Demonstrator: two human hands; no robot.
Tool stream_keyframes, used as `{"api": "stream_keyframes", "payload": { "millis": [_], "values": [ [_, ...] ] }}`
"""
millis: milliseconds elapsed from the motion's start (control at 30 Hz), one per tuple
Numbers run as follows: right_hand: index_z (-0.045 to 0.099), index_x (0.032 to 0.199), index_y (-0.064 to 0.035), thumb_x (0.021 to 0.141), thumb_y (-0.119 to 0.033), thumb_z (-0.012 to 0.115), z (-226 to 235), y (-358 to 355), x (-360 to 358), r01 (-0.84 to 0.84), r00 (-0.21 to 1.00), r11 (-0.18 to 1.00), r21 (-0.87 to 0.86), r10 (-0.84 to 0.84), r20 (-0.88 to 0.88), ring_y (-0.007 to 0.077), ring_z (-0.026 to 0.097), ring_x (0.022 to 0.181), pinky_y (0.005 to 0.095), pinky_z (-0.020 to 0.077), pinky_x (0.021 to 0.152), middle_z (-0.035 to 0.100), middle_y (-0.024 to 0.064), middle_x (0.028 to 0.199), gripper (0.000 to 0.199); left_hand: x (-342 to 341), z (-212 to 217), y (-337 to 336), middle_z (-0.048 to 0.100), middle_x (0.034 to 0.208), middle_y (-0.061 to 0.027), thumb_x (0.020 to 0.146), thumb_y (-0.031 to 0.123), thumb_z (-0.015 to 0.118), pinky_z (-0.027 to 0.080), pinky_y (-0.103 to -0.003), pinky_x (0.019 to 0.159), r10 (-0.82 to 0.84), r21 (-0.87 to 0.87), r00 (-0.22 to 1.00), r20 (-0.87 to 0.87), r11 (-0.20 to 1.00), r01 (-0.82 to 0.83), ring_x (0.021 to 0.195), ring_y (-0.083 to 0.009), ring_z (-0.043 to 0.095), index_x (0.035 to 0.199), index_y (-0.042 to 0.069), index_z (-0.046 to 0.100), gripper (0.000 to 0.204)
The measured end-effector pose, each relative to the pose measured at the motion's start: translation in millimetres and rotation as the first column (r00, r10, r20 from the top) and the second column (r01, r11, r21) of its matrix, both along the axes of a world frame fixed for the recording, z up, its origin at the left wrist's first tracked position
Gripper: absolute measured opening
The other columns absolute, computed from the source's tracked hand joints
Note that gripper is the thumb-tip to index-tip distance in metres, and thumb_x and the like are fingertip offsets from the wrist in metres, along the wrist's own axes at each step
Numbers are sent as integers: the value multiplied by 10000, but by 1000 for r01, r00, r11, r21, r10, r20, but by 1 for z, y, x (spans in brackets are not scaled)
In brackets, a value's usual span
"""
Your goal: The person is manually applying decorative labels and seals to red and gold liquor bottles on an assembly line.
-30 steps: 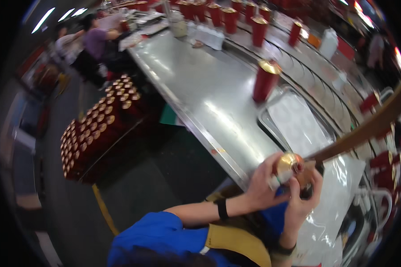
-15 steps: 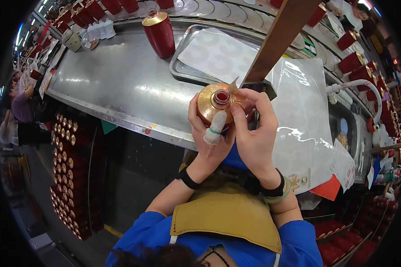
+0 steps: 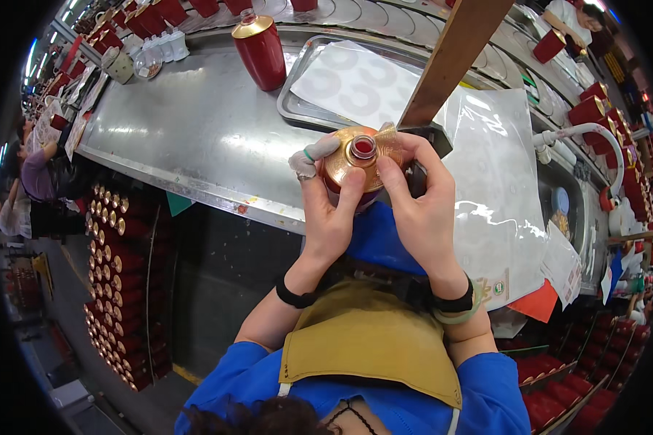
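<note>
Both of my hands hold one red bottle with a gold shoulder and a red mouth [image 3: 360, 158], seen from above, close to my chest at the steel table's front edge. My left hand [image 3: 329, 205] wraps its left side, thumb on the gold top, one finger tip taped. My right hand [image 3: 421, 205] grips its right side, fingers at the gold collar. A gold foil scrap sticks up behind the neck.
A second red bottle with a gold top [image 3: 260, 48] stands on the steel table [image 3: 189, 130]. A metal tray lined with white paper [image 3: 348, 83], a slanting wooden beam [image 3: 453, 54], a clear plastic sheet [image 3: 493, 174], crates of gold-capped bottles [image 3: 120, 283] at the left, other people [image 3: 33, 174] far left.
The view swung from the long table down to my chest. Both hands keep the bottle and have turned it slightly; my left thumb now lies on its gold top.
</note>
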State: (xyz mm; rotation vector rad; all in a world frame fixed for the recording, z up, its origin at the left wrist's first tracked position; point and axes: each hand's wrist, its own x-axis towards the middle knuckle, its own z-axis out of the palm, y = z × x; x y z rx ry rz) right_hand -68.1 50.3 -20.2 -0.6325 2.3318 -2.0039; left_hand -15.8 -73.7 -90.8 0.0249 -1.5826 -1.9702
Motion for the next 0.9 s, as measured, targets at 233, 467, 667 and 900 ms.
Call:
{"api": "stream_keyframes", "payload": {
  "millis": [233, 467, 667, 900],
  "values": [
    [695, 1182, 12, 958, -39, 738, -8, -3, -4, 36, 993, 999, -24, -38, -107, 119, 593, 773, 288, 494, 693, 668, 61, 919, 234, -4, 5, -2, 422, 1524, -207, 966, 74, 744, 408, -421, 1178, 26, -139, 999, -20, 990, -29, 1388, -290, 494, 1486, 8, 380, 639],
    [711, 1141, -4, 953, -29, 742, -6, 0, -11, 54, 987, 998, 31, -49, -153, 138, 686, 872, 274, 528, 688, 702, 73, 1003, 192, -12, -14, 16, 415, 1513, -218, 764, 231, 956, 449, -507, 1079, 480, -665, 842, -245, 549, -506, 1337, -421, 506, 1447, -19, 456, 883],
    [697, 1158, 23, 987, -27, 722, 2, 4, -9, 47, 996, 998, 51, -43, -79, 102, 638, 948, 271, 521, 844, 707, 37, 991, 181, -28, -18, 23, 449, 1458, -185, 709, 160, 969, 502, -464, 1046, 505, -533, 848, -160, 679, -504, 1280, -379, 562, 1449, 34, 476, 899],
    [699, 1176, 14, 985, -29, 738, 1, 6, -12, 17, 999, 998, 60, -14, -53, 55, 599, 844, 222, 490, 743, 699, 12, 940, 199, -25, -21, 7, 450, 1399, -180, 713, 155, 948, 515, -448, 1058, 390, -582, 907, -157, 706, -404, 1294, -375, 551, 1441, 52, 490, 867]
  ]
}}
